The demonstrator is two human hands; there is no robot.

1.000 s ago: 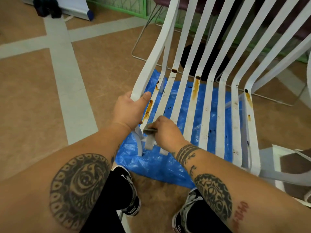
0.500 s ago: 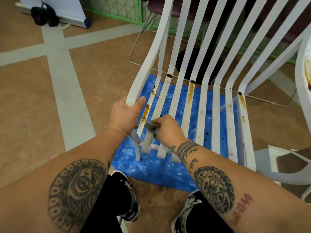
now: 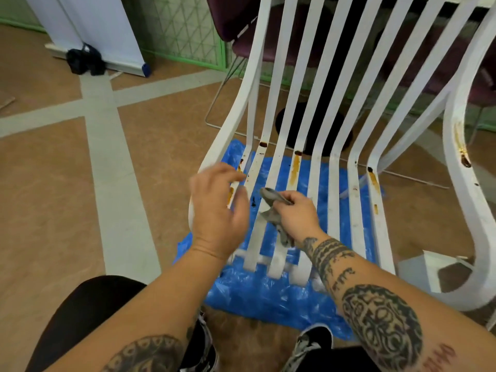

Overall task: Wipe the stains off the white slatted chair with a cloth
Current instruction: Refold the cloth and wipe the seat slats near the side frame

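The white slatted chair (image 3: 334,183) stands in front of me, its seat slats streaked with brown and orange stains. My right hand (image 3: 296,214) grips a crumpled grey cloth (image 3: 271,197) against the second and third slats from the left. My left hand (image 3: 217,208) is blurred, fingers spread and relaxed, hovering over the chair's left edge and touching nothing that I can make out. More stains mark the right armrest (image 3: 461,154).
A blue plastic sheet (image 3: 268,296) lies on the brown floor under the chair. My black shoes (image 3: 308,342) stand at its near edge. A dark chair with a wire frame (image 3: 236,25) stands behind, and a white banner stand (image 3: 107,30) with a black bag (image 3: 84,60) is at the far left.
My left hand has let go of the chair's left rail and lifted off it, fingers now spread. My right hand with the cloth has moved slightly up the slats.
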